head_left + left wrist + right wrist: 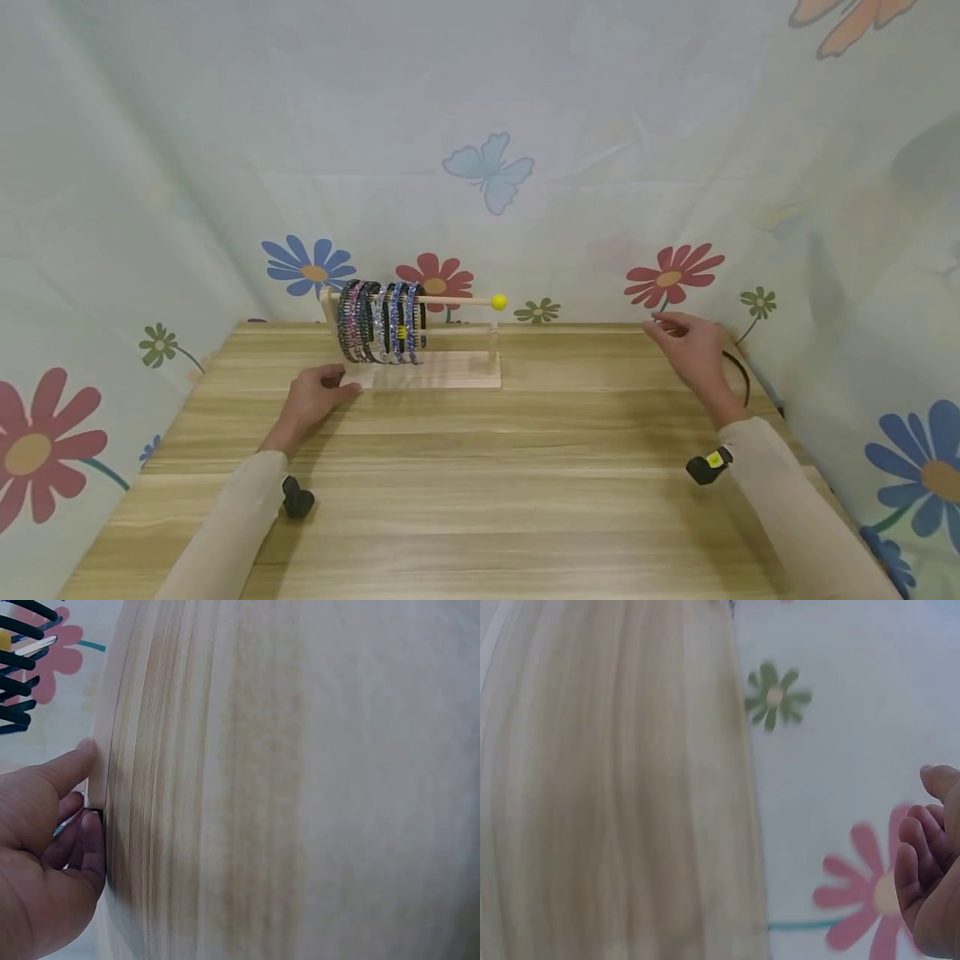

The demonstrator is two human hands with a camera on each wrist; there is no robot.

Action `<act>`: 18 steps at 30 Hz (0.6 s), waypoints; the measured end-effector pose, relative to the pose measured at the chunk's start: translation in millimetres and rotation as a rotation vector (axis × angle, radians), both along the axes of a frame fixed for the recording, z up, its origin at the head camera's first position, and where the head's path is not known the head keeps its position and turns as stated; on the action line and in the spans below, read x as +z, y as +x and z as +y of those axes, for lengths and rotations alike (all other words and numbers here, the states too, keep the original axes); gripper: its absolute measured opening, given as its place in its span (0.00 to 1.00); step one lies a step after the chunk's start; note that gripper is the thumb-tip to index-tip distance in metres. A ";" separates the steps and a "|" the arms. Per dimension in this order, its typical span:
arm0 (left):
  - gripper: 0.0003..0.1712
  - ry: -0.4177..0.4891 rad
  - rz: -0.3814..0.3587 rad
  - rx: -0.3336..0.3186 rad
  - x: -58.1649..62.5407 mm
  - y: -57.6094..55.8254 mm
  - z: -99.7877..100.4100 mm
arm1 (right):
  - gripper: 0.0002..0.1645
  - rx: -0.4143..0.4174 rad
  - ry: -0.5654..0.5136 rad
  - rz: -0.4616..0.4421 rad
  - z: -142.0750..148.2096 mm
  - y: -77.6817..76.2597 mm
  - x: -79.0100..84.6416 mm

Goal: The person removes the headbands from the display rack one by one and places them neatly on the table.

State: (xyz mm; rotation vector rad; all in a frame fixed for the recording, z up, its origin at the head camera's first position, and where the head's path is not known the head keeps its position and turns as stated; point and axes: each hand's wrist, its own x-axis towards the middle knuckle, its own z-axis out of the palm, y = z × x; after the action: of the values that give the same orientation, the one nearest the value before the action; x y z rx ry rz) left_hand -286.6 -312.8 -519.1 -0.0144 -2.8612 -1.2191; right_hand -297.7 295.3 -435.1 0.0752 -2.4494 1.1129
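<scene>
A wooden headband stand (457, 371) stands toward the back of the table, left of the middle. Several glittery headbands (382, 325), in black, pink, silver and blue, hang in a row at the left part of its upper rod (457, 300), which ends in a yellow ball (498, 302). My left hand (311, 398) grips the left end of the stand's base, thumb on the near edge in the left wrist view; the rest of that grip is partly hidden. Over the table's right side hovers my right hand (690, 350), fingers loosely bent, with nothing visible in them.
A dark curved band (741, 375) shows just beyond my right wrist, near the right edge of the wooden table (525, 500). Flower-printed cloth (570, 225) hangs close behind the table and along both sides. Each sleeve carries a small black camera (297, 498).
</scene>
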 end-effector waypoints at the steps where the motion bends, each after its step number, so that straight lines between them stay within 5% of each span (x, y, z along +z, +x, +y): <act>1: 0.38 0.002 0.000 0.001 0.0 -0.2 0.1 | 0.25 0.017 -0.017 0.015 -5.3 0.9 2.8; 18: 0.39 -0.004 -0.001 0.003 -0.2 -0.8 -0.2 | 0.21 0.247 -0.065 0.124 -99.6 20.0 44.7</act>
State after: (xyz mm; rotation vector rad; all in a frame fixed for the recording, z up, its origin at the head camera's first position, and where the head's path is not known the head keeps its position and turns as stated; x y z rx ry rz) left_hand -287.5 -313.0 -519.3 -0.0093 -2.8638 -1.2135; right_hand -277.7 195.7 -390.5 0.4238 -2.3361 1.2502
